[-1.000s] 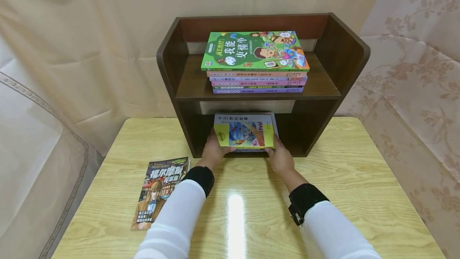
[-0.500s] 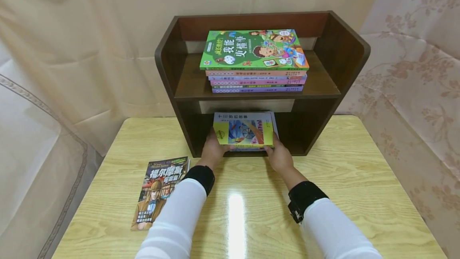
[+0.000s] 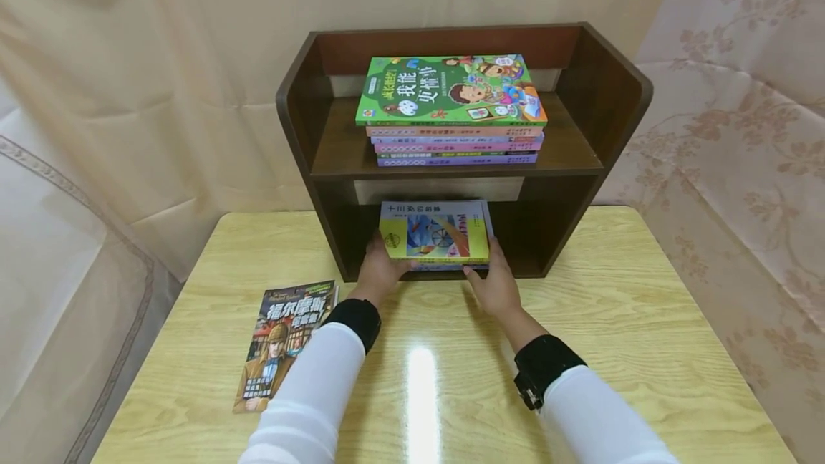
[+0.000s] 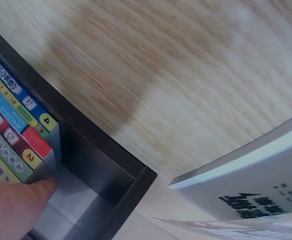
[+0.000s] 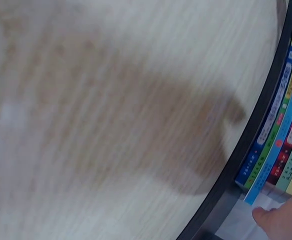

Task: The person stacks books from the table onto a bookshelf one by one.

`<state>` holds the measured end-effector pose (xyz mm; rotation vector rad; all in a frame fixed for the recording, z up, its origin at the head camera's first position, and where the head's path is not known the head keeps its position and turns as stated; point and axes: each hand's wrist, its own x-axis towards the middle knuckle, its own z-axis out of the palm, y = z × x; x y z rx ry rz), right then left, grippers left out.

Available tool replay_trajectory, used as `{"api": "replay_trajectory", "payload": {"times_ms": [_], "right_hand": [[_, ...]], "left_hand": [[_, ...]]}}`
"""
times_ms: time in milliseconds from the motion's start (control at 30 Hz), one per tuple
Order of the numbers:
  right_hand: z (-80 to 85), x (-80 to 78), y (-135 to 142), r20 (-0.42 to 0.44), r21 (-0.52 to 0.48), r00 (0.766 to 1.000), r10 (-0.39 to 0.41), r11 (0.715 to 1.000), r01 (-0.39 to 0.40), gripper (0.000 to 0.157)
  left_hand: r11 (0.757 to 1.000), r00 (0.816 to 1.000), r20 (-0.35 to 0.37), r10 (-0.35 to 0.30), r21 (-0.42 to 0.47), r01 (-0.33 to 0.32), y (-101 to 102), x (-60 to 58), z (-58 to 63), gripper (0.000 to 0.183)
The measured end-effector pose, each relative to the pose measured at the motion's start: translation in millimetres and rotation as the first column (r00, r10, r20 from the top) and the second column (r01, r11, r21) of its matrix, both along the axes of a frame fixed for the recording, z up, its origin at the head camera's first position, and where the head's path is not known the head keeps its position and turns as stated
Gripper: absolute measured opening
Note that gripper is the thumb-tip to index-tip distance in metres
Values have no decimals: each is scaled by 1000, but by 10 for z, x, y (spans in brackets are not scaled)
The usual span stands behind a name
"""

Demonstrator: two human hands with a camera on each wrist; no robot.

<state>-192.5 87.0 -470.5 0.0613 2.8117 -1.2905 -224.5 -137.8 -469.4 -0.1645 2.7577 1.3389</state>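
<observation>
A stack of books (image 3: 445,238), topped by a white and yellow one, lies flat on the lower level of a dark brown shelf (image 3: 457,175). My left hand (image 3: 380,267) holds the stack's left end, its thumb (image 4: 43,187) at the front corner by the spines. The right hand (image 3: 498,285) has its fingers along the right end. Its thumb (image 5: 265,217) stands a little off the spines. In the wrist views the lower spines show blue, green, light blue, red and pale colours. The fingers beside the stack are partly hidden.
On the upper level lies another stack of books with a green book (image 3: 451,92) on top. A detective comic book (image 3: 277,349) lies on the wooden table (image 3: 644,349) to the left. Beige curtains (image 3: 161,92) hang behind.
My right thumb has moved away from the stack's front and lower, while its fingers stay at the right end. The left hand keeps its place. The whole view has shifted slightly.
</observation>
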Motion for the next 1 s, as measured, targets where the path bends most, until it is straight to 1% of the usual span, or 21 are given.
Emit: {"api": "replay_trajectory", "payload": {"times_ms": [100, 167, 267, 333, 433, 500, 567, 667, 800, 900, 1000], "right_hand": [[-9, 73, -44, -51, -24, 998, -24, 999, 23, 86], [-24, 123, -84, -64, -40, 997, -40, 999, 37, 89], [-49, 199, -148, -48, -64, 998, -47, 997, 44, 93], [-49, 255, -194, -29, -76, 998, -48, 996, 45, 95], [-40, 327, -258, -41, -90, 997, -67, 994, 64, 97], [-29, 373, -296, -66, -82, 993, -97, 992, 91, 97], [-30, 414, -339, -100, -88, 987, -125, 989, 116, 96], [-36, 482, -407, -119, -109, 982, -144, 985, 131, 95], [-36, 573, -520, -121, -148, 984, -132, 982, 113, 94], [-37, 627, -614, -129, -169, 985, -112, 982, 89, 93], [-58, 674, -705, -130, -182, 988, -84, 981, 60, 92]], "left_hand": [[1000, 1000, -9, -7, -22, 7, -72, 90, 30, 108], [999, 1000, -5, -12, -43, 12, -130, 168, 54, 106], [998, 1000, -6, -18, -56, 18, -223, 280, 90, 103], [996, 1000, -17, -26, -80, 25, -280, 353, 104, 101], [994, 998, -30, -47, -102, 43, -361, 470, 127, 96], [994, 998, -31, -53, -101, 50, -413, 563, 141, 94], [996, 998, -31, -48, -76, 46, -478, 674, 155, 93], [999, 999, -38, -25, -40, 24, -592, 859, 173, 90], [998, 998, -56, 19, -54, -22, -802, 1062, 167, 82], [993, 995, -52, 86, -76, -90, -996, 1167, 148, 76], [981, 985, -20, 172, -90, -174, -1202, 1257, 117, 71]]}}
